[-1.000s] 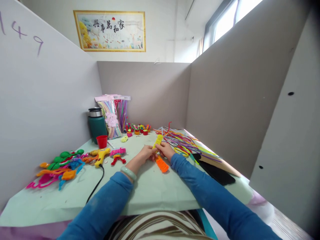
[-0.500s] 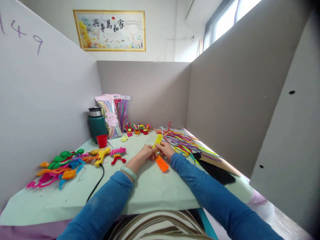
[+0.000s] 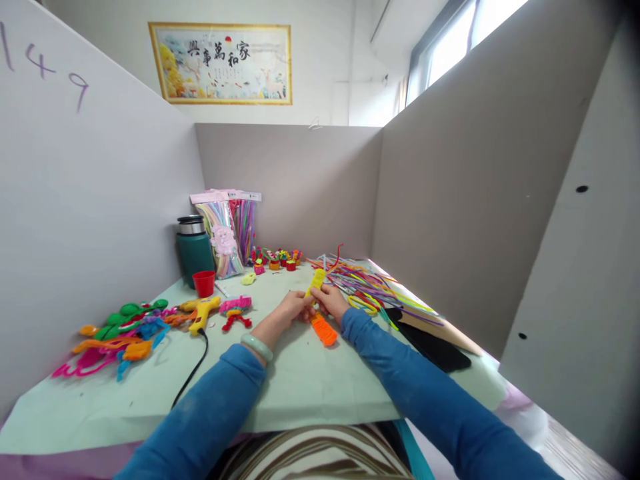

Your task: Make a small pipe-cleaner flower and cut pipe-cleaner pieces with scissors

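Note:
My left hand (image 3: 291, 308) and my right hand (image 3: 331, 299) meet at the middle of the table, fingers closed on a coiled pipe-cleaner piece. Its yellow end (image 3: 316, 281) sticks up and away above my fingers. Its orange end (image 3: 324, 329) lies toward me on the pale green table cover (image 3: 300, 380). A green bangle (image 3: 257, 347) circles my left wrist.
A yellow glue gun (image 3: 201, 311) with a black cord lies left of my hands, beside a pink and red figure (image 3: 235, 311). Finished shapes (image 3: 117, 335) pile at far left. A red cup (image 3: 204, 283), green flask (image 3: 193, 249) and packets (image 3: 227, 230) stand behind. Loose pipe cleaners (image 3: 370, 283) and a black pad (image 3: 433, 345) lie right.

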`<state>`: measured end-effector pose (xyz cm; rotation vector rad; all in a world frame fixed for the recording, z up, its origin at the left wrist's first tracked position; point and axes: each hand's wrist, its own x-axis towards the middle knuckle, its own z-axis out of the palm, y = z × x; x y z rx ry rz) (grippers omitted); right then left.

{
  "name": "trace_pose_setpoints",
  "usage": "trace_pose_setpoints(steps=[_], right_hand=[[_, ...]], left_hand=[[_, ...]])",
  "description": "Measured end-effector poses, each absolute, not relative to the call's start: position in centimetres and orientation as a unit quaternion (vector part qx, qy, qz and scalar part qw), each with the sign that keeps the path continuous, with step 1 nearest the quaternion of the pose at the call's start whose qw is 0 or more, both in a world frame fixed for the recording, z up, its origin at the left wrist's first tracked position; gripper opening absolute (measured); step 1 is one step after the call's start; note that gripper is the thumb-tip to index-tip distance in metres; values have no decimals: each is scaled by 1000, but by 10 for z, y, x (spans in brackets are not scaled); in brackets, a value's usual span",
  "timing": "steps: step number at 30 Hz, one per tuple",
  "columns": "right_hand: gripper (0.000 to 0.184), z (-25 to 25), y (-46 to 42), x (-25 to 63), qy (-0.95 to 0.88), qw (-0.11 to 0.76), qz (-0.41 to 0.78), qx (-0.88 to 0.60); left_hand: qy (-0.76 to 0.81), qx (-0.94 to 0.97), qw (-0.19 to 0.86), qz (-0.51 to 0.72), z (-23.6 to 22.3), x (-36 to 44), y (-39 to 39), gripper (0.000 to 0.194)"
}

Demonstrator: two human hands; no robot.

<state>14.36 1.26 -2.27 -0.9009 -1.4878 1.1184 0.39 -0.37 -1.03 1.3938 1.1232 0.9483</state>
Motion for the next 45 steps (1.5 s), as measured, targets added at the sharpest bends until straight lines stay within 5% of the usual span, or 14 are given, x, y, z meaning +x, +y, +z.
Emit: trace_pose_setpoints(steps=[22,40,45], right_hand=[[46,-16,15,145,-579,572,432,-389],[43,-18,15,144,-583,538,484,-370],[44,-16,17,146,-551,588,465,-366]], left_hand=[[458,583,544,392,-6,7,-8,27],[440,599,524,416,4,8,-19,37],[448,598,539,389,3,7,-18,39]])
